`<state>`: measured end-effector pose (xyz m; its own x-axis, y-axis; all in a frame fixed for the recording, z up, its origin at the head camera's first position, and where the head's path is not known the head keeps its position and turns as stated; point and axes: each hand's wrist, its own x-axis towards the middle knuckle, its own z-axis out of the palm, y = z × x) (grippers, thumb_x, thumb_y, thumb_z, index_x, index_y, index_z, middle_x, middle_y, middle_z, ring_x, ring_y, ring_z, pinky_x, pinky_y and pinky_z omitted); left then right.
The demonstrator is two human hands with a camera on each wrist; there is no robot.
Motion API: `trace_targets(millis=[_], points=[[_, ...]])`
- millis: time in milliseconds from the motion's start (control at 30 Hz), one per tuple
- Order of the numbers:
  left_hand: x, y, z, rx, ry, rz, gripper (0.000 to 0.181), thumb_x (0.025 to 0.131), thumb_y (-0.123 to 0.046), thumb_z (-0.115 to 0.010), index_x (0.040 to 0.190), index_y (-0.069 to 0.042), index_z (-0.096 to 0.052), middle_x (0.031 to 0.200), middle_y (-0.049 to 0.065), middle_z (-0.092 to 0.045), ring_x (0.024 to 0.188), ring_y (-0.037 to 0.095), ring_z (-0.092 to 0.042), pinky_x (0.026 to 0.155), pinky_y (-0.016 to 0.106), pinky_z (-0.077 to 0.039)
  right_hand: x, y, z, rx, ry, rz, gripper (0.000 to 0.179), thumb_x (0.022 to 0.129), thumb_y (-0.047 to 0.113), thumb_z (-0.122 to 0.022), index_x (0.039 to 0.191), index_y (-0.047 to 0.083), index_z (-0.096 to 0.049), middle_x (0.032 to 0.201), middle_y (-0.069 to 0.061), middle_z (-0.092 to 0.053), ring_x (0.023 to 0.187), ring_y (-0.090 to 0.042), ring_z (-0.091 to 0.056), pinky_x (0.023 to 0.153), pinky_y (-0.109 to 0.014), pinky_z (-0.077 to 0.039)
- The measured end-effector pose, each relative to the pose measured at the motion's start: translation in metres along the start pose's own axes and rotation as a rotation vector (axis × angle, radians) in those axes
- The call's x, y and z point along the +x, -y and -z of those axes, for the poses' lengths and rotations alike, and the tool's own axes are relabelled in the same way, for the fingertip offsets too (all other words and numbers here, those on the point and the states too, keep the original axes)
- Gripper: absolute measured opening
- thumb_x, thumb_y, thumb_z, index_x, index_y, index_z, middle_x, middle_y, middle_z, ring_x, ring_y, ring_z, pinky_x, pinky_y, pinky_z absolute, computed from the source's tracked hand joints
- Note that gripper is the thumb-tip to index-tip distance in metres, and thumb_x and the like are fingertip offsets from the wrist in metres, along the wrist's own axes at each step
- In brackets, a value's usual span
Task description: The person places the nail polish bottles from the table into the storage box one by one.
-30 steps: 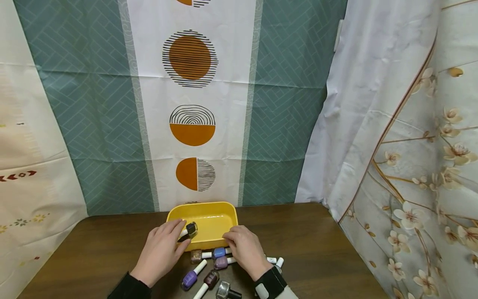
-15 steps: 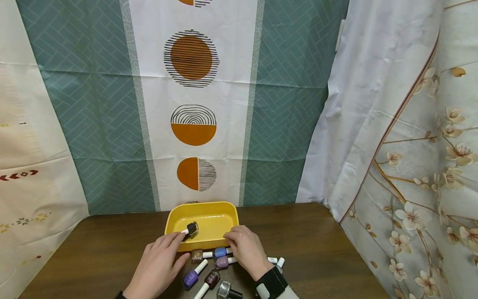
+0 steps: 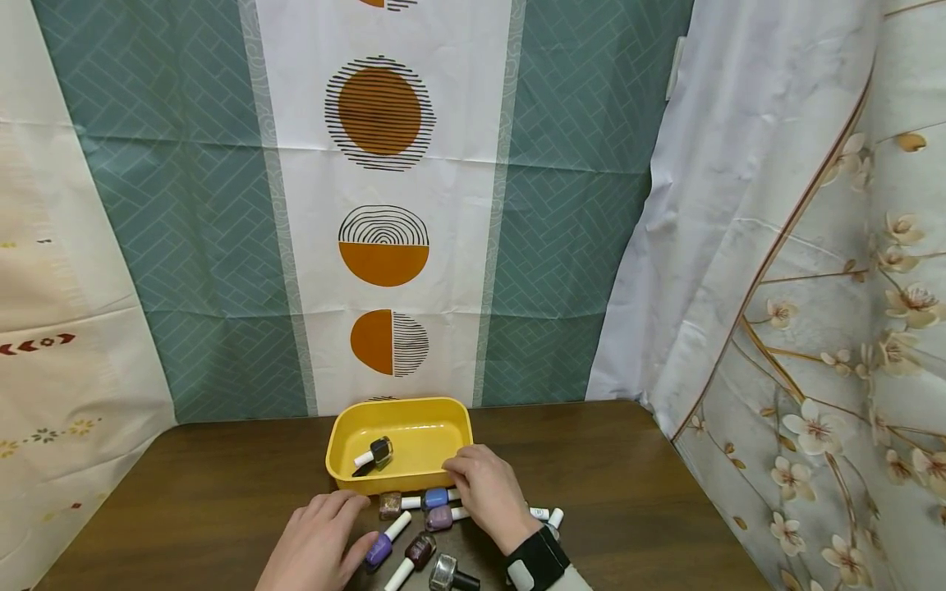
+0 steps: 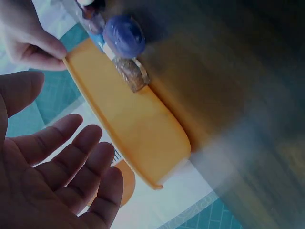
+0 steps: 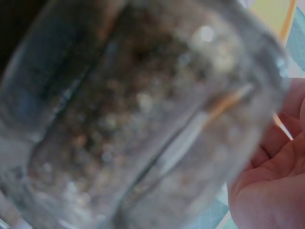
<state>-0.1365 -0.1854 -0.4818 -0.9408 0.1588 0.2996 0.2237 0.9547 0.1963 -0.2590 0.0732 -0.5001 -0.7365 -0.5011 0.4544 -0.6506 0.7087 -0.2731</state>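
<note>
A yellow tray (image 3: 436, 427) stands at the back of the table, and a dark nail polish bottle (image 3: 380, 450) with a white cap lies inside it. My right hand (image 3: 488, 497) pinches the tray's front right rim, also visible in the left wrist view. My left hand (image 3: 318, 538) holds nothing; its fingers are spread and loosely bent in front of the tray. By its thumb lies a purple nail polish bottle (image 3: 378, 552). A glittery bottle fills the right wrist view, with part of the right palm (image 5: 271, 191) at its edge.
Several more bottles lie in front of the tray: a brown glitter bottle (image 3: 390, 506), a blue one (image 3: 434, 498), a mauve one (image 3: 438, 518), a dark maroon one (image 3: 420, 552) and a silvery one (image 3: 443, 573). White caps (image 3: 554, 518) show right of my right wrist. A curtain hangs behind.
My left hand has drawn back from the tray toward the table's front, leaving the dark bottle inside. My right hand stays at the rim.
</note>
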Motion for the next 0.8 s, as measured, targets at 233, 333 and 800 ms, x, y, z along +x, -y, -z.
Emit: trace_targets(millis=[233,333,800], points=[[-0.002,0.001,-0.009,-0.048,0.110,0.019,0.043,0.096,-0.047,-0.086,0.123,-0.016,-0.075,0.115,-0.002,-0.071,0.108,0.027,-0.066,0.091,0.057,-0.057,0.000,0.000,0.000,0.001,-0.014,0.009,0.010,0.100,0.012,-0.084,0.108,0.017,-0.086,0.102,0.006,-0.074,0.100,-0.013,-0.067,0.090,-0.033,-0.061],[-0.001,0.000,-0.011,-0.058,0.143,0.023,0.042,0.096,-0.046,-0.085,0.123,-0.016,-0.075,0.113,-0.002,-0.070,0.106,0.026,-0.066,0.091,0.058,-0.056,0.000,0.000,0.000,0.005,-0.014,0.009,0.010,0.100,0.012,-0.084,0.108,0.017,-0.086,0.102,0.006,-0.074,0.100,-0.013,-0.067,0.090,-0.034,-0.061],[0.001,0.001,-0.019,-0.022,0.159,-0.020,0.044,0.094,-0.046,-0.087,0.121,-0.014,-0.074,0.106,-0.002,-0.068,0.099,0.024,-0.064,0.083,0.054,-0.056,-0.001,0.001,0.001,0.006,-0.012,0.009,0.011,0.099,0.011,-0.084,0.108,0.017,-0.086,0.102,0.006,-0.074,0.101,-0.014,-0.067,0.091,-0.034,-0.061]])
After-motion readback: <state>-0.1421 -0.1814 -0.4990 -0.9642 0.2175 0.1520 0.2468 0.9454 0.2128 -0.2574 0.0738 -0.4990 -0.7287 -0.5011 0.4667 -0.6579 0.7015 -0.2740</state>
